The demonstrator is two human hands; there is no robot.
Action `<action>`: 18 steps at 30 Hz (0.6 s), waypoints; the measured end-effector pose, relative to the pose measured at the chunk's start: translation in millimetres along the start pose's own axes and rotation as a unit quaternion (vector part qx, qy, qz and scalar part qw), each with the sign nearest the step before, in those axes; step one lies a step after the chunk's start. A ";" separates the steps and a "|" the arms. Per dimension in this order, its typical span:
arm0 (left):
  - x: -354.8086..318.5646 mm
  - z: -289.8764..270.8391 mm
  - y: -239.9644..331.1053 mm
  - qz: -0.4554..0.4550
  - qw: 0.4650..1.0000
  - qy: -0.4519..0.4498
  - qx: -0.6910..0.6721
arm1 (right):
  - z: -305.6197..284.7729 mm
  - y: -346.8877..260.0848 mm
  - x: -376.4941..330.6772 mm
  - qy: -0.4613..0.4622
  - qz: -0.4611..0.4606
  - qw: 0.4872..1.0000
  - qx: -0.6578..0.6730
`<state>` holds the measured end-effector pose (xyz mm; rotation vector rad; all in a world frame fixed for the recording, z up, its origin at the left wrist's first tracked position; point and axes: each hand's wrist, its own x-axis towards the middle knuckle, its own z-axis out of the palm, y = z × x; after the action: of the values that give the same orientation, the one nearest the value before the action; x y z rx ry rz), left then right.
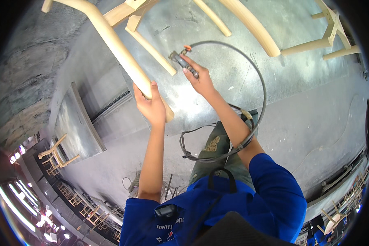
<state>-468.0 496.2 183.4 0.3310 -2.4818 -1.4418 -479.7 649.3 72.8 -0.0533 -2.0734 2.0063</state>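
Gripping the wooden chair frame (pixel 119 53) at the metal bench's (pixel 233 61) edge, the left hand (pixel 151 107) could get it dented if the looped hose (pixel 264 82) snagged, jerking the air tool (pixel 183 63) clasped by the right hand's (pixel 201 82) fingers.

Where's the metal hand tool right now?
In the head view, the metal hand tool is above centre, in the right hand, to the right of the wooden piece held by the left hand.
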 end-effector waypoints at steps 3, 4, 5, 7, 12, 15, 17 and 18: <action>23.5 -9.2 2.4 0.005 0.991 0.018 0.129 | -0.1 -12.4 19.0 0.091 -0.104 0.990 -0.007; 30.6 -10.2 1.9 0.000 0.992 0.020 0.122 | -5.1 -17.3 16.3 0.120 -0.081 0.989 0.021; 37.5 -10.4 2.7 0.007 0.993 0.027 0.116 | -10.6 -23.7 12.7 0.152 -0.064 0.985 0.046; 46.6 -12.7 3.6 0.010 0.994 0.032 0.108 | -22.9 -39.0 1.0 0.201 -0.065 0.973 0.088; 55.6 -15.2 3.5 -0.002 0.993 0.026 0.112 | -28.7 -78.6 -17.4 0.156 -0.001 0.967 0.201; 54.6 -15.6 1.5 -0.004 0.991 0.030 0.129 | -17.0 -87.5 -4.3 0.082 0.077 0.948 0.297; 51.5 -16.0 -0.5 0.003 0.992 0.032 0.120 | -13.5 -83.2 15.0 0.088 0.114 0.938 0.315; 50.8 -15.9 -1.9 0.010 0.992 0.035 0.117 | -14.2 -79.3 24.1 0.127 0.112 0.942 0.290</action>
<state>-510.5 466.1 194.5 0.3918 -2.5907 -1.1125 -488.2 664.2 155.2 -0.4255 -1.3091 2.5111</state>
